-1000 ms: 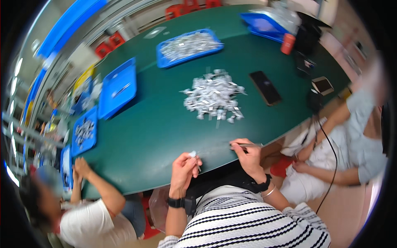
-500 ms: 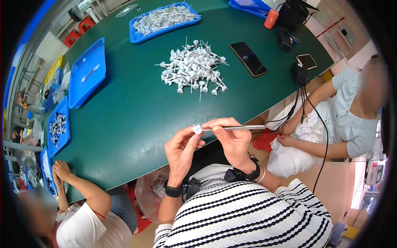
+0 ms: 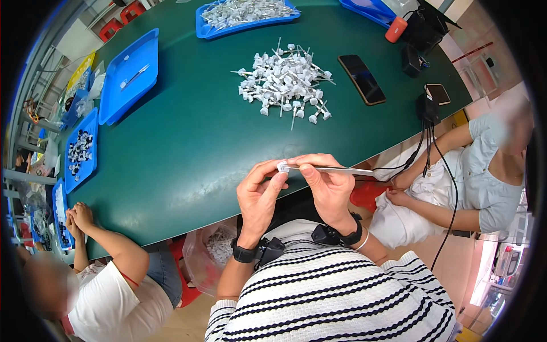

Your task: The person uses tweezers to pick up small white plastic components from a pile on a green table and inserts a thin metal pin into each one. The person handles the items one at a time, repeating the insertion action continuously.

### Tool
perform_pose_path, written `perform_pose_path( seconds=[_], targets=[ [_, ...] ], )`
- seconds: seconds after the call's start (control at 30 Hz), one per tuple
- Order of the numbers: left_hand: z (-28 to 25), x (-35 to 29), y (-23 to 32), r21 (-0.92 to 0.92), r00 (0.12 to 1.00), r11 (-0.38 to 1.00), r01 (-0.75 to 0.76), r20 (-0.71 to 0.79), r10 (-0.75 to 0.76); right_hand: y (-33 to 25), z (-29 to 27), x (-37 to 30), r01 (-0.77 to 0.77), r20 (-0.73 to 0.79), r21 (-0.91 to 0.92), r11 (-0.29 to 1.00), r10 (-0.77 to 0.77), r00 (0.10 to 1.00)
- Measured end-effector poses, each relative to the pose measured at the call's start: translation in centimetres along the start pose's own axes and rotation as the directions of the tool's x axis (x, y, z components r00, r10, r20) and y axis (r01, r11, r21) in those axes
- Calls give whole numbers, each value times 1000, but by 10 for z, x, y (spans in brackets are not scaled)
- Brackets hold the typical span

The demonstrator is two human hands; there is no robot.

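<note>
A small round white plastic part is pinched between the thumb and fingers of my left hand. My right hand grips a pair of slim metal tweezers, whose narrow end meets the white part; their back end juts out to the right. Both hands are raised close together over the table's near edge. Beyond them on the green table lies a loose pile of white parts with thin stems. Fine detail on the held part is too small to make out.
A blue tray of similar white parts stands at the back. To the left are a blue tray with tweezers and another with black-and-white pieces. A phone lies right of the pile. People sit at both sides; black cables hang at right.
The view has shifted, so the table items appear farther right and higher. The white part appears turned in my left fingers, and the tweezers still touch it.
</note>
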State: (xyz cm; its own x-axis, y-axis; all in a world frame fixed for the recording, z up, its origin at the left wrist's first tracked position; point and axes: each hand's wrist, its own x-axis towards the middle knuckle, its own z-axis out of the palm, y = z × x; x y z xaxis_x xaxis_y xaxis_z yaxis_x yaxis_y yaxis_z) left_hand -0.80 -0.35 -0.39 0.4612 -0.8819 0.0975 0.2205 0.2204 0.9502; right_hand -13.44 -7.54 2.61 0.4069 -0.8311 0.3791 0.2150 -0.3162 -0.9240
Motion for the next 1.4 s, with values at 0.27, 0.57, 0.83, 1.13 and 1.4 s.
perform_pose_path(
  seconds=[0.27, 0.57, 0.83, 1.13, 1.4],
  targets=[
    [3, 2, 2, 119, 998, 991, -58, 4, 58, 5, 4, 5, 37, -56, 23, 999, -35, 998],
    [5, 0, 1, 142, 998, 988, -56, -13, 58, 7, 3, 3, 11, -55, 44, 999, -8, 998],
    [3, 0, -1, 124, 999, 991, -48, -2, 49, 6, 3, 4, 9, -61, -29, 1000, -11, 998],
    [0, -1, -4, 51, 1000, 999, 10, 10, -11, 5, -1, 4, 37, -3, -106, 994, -37, 999],
    [-4, -3, -9, -52, 998, 997, 59, 19, -58, 0, 0, 6, 49, -12, -180, 983, -52, 999]
  ],
)
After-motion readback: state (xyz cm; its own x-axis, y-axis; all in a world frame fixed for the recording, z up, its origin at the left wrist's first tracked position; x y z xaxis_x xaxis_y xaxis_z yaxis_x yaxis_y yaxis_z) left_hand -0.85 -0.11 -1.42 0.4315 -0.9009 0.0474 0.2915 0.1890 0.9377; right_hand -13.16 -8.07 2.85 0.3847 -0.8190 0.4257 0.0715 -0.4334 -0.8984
